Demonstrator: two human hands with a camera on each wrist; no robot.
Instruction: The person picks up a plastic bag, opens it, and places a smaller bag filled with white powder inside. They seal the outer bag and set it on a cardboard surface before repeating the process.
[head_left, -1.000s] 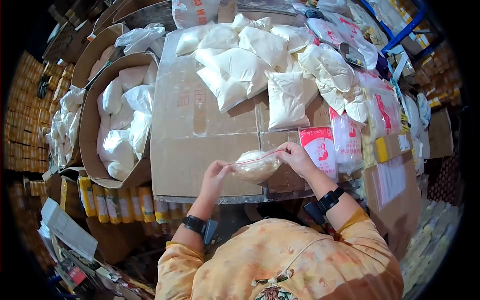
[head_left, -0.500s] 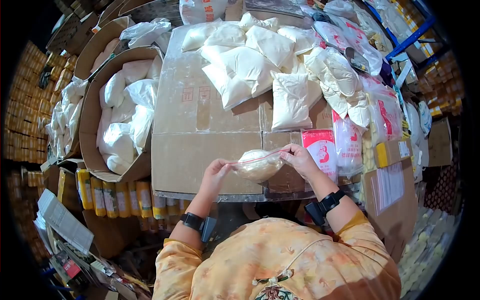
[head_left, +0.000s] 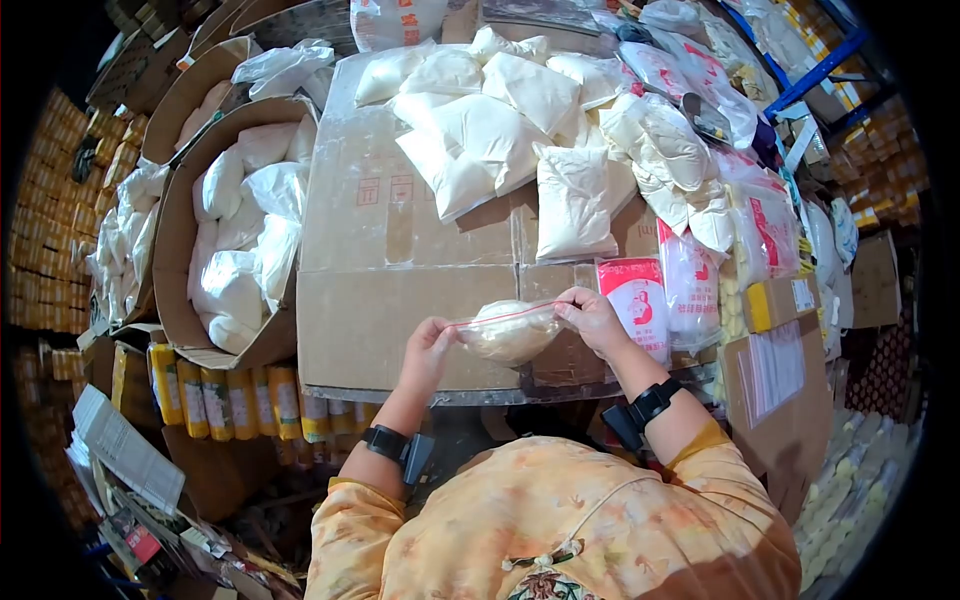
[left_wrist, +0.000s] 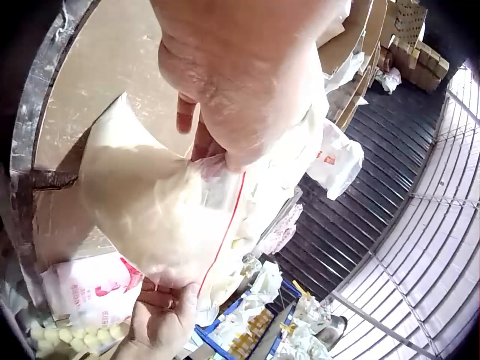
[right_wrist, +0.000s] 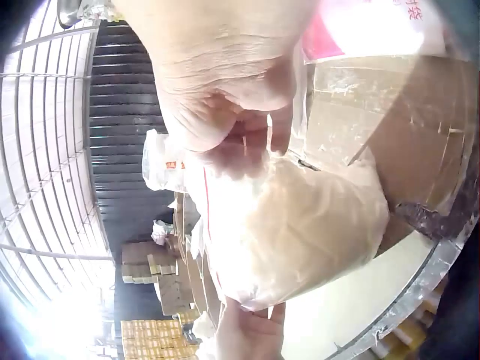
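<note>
A clear zip-lock bag (head_left: 512, 335) of off-white powder is stretched between the two hands at the table's near side. Its red zip line runs along the top edge. My left hand (head_left: 428, 352) pinches the left top corner between thumb and fingers. At the other corner, my right hand (head_left: 592, 318) pinches the same edge. In the left wrist view the bulging bag (left_wrist: 146, 202) hangs below the red line, with the right hand (left_wrist: 161, 319) at its far end. The right wrist view shows the filled bag (right_wrist: 300, 225) and the left hand (right_wrist: 251, 330) beyond it.
Filled powder bags (head_left: 480, 140) are heaped at the back of the cardboard-covered table (head_left: 400, 320). Red-printed packs of flat bags (head_left: 636, 300) lie right of the hands. A carton (head_left: 170, 270) of white bags stands left, with yellow-wrapped packages (head_left: 235, 400) below the table edge.
Both hands keep their pinch on the bag's top corners, and the bag stays in nearly the same place. The head view shifts slightly.
</note>
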